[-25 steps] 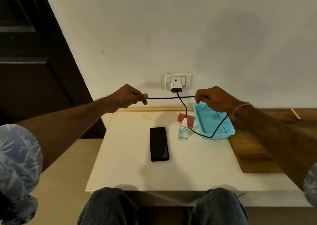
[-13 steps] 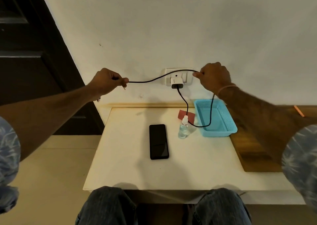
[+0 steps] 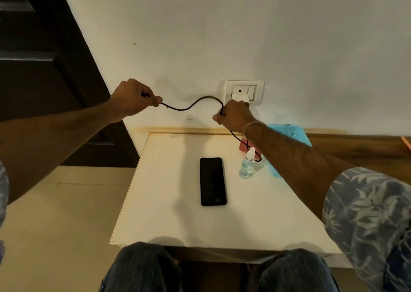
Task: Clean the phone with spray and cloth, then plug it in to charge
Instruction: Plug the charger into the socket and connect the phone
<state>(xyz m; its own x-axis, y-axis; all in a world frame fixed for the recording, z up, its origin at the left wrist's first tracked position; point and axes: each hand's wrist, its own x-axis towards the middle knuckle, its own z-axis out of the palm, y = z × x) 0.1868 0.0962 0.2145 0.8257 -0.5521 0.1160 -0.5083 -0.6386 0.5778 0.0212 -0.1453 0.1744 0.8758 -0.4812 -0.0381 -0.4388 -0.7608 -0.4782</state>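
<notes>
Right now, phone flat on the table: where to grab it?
Pinch the phone across its long edges, from above, at the near half. It lies flat, so only the thin sides offer purchase; the spray bottle crowds the far right corner, and the short ends stay free for the cable.

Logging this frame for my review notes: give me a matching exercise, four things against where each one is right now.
1. phone
2. spray bottle
3. black cable
4. blue basket

A. gripped by the left hand and right hand
B. flat on the table, untouched
C. standing, right of the phone
D. partly behind the right forearm

Pairs: 1-B, 2-C, 3-A, 4-D.
</notes>
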